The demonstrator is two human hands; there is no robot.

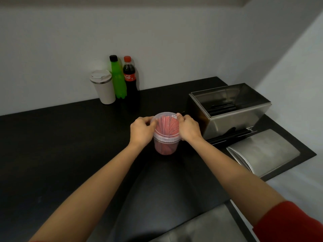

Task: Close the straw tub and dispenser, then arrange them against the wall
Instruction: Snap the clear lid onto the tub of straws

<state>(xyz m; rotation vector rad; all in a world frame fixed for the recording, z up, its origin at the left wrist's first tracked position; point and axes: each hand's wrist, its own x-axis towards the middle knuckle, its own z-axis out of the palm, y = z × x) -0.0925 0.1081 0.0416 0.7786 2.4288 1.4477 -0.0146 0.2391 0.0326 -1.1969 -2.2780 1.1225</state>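
Note:
A clear plastic straw tub (166,145) packed with red straws stands upright on the black counter (70,145). A clear lid (167,117) rests on its top. My left hand (142,129) grips the lid's left rim and my right hand (187,127) grips its right rim. To the right sits the steel straw dispenser (232,116), open on top, with black straws inside and in its front tray. Its curved steel lid (262,152) lies on the counter in front of it.
Against the back wall (174,41) stand a white travel mug (103,87), a green bottle (118,79) and a cola bottle (130,79). The side wall rises at right. The counter's edge runs behind the dispenser lid.

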